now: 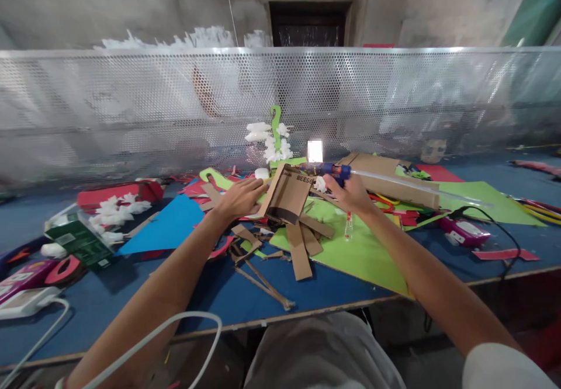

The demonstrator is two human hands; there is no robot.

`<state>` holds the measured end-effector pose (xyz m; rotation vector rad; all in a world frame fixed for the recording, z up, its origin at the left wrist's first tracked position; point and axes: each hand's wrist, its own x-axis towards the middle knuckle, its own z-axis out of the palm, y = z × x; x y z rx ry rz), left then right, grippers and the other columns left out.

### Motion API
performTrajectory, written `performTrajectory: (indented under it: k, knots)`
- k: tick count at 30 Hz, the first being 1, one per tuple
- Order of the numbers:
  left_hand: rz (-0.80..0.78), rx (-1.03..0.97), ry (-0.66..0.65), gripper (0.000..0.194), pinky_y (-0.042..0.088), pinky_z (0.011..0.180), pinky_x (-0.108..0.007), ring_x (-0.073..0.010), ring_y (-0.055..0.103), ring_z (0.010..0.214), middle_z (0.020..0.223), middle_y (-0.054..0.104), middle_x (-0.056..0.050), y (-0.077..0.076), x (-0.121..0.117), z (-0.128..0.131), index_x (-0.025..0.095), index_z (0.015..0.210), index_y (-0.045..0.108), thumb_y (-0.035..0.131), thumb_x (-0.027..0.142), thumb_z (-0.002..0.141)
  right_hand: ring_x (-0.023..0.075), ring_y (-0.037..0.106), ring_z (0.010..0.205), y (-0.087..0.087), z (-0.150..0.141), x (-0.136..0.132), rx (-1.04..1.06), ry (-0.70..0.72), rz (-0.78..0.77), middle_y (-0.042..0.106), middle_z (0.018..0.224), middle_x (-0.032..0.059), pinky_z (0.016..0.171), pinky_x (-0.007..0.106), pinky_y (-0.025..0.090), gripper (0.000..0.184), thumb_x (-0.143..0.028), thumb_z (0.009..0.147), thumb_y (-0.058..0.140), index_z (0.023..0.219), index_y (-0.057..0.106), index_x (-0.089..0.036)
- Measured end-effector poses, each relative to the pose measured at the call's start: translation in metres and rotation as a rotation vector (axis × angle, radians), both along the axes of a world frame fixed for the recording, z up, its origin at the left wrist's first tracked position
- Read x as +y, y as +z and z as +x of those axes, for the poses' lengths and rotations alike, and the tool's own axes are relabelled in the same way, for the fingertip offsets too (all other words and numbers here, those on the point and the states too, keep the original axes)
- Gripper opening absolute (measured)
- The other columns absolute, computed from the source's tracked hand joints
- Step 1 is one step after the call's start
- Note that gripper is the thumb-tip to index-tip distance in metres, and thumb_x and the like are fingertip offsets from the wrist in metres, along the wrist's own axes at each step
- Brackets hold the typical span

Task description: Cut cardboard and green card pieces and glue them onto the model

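In the middle of the table, my left hand [243, 197] grips the left edge of a small open cardboard box [287, 199] with dark printing inside. My right hand [348, 193] is closed around a blue glue gun [331, 170], its tip pointing left at the box's upper edge. A long clear glue stick [394, 183] sticks out of the gun's back end. Loose cardboard strips [300, 252] lie just below the box, over a green sheet [359, 254]. Behind the box stands a green hook-shaped piece [276, 123] with white tufts [277, 146] around it.
A blue sheet [169, 225], a dark green box [79, 240] and a red box [120, 195] lie to the left. Twigs [265, 284] rest near the front edge. A purple box [464, 231] with a black cable sits right. A perforated metal screen [153, 108] borders the back.
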<state>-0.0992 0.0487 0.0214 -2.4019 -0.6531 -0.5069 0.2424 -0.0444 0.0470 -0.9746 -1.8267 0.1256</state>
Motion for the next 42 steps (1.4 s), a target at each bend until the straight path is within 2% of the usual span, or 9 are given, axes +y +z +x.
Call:
performTrajectory:
  k: [5, 14, 22, 26, 29, 35, 42]
  knots:
    - [0.066, 0.047, -0.013, 0.018, 0.054, 0.083, -0.041, -0.0291, 0.062, 0.088, 0.094, 0.063, -0.012, 0.002, -0.001, 0.002, 0.019, 0.102, 0.063, 0.055, 0.025, 0.087, 0.0161, 0.051, 0.058, 0.002, 0.0, 0.001, -0.058, -0.065, 0.057, 0.054, 0.058, 0.0003, 0.059, 0.03, 0.035, 0.048, -0.056, 0.101, 0.05, 0.069, 0.058, -0.021]
    - [0.094, 0.076, -0.01, 0.025, 0.054, 0.082, -0.041, -0.0292, 0.062, 0.087, 0.094, 0.064, -0.012, 0.005, -0.003, 0.006, 0.018, 0.102, 0.063, 0.055, 0.016, 0.078, 0.0164, 0.053, 0.058, 0.003, -0.003, -0.001, -0.042, -0.046, 0.04, 0.055, 0.058, 0.0005, 0.06, 0.03, 0.037, 0.048, -0.056, 0.101, 0.052, 0.069, 0.06, -0.021]
    - [0.135, 0.061, -0.017, 0.023, 0.053, 0.081, -0.04, -0.0285, 0.062, 0.086, 0.093, 0.063, -0.011, 0.004, -0.003, 0.004, 0.018, 0.101, 0.063, 0.055, 0.016, 0.079, 0.0163, 0.053, 0.052, 0.004, 0.001, 0.002, 0.081, -0.037, -0.138, 0.054, 0.052, 0.0005, 0.056, 0.03, 0.041, 0.058, -0.068, 0.099, 0.049, 0.065, 0.058, -0.022]
    - [0.122, 0.066, 0.0, 0.025, 0.053, 0.081, -0.041, -0.0286, 0.061, 0.086, 0.093, 0.063, -0.011, 0.005, -0.004, 0.005, 0.019, 0.099, 0.062, 0.056, 0.015, 0.075, 0.0147, 0.052, 0.05, 0.003, 0.005, 0.002, 0.162, 0.074, -0.209, 0.06, 0.06, 0.0007, 0.051, 0.029, 0.042, 0.061, -0.075, 0.096, 0.048, 0.084, 0.072, -0.019]
    - [0.115, 0.078, 0.003, 0.026, 0.053, 0.081, -0.041, -0.0291, 0.061, 0.085, 0.093, 0.063, -0.011, 0.006, -0.004, 0.005, 0.019, 0.1, 0.061, 0.055, 0.015, 0.074, 0.0149, 0.053, 0.052, 0.002, 0.007, 0.002, 0.162, 0.125, -0.162, 0.059, 0.061, -0.0003, 0.055, 0.029, 0.044, 0.059, -0.073, 0.096, 0.051, 0.096, 0.075, -0.019]
    - [0.068, 0.061, 0.013, 0.025, 0.053, 0.082, -0.043, -0.0304, 0.062, 0.088, 0.095, 0.063, -0.012, 0.006, -0.004, 0.005, 0.019, 0.099, 0.062, 0.056, 0.014, 0.076, 0.0171, 0.053, 0.057, 0.002, 0.006, 0.002, 0.056, -0.004, -0.033, 0.055, 0.058, -0.0001, 0.059, 0.031, 0.041, 0.05, -0.064, 0.098, 0.053, 0.078, 0.067, -0.02]
    - [0.061, 0.083, 0.024, 0.029, 0.054, 0.084, -0.043, -0.0306, 0.063, 0.09, 0.097, 0.064, -0.013, 0.006, -0.005, 0.006, 0.017, 0.103, 0.063, 0.056, 0.014, 0.075, 0.0198, 0.058, 0.06, 0.004, 0.003, 0.0, 0.015, -0.103, 0.064, 0.058, 0.058, 0.002, 0.061, 0.032, 0.039, 0.046, -0.057, 0.098, 0.054, 0.07, 0.059, -0.022]
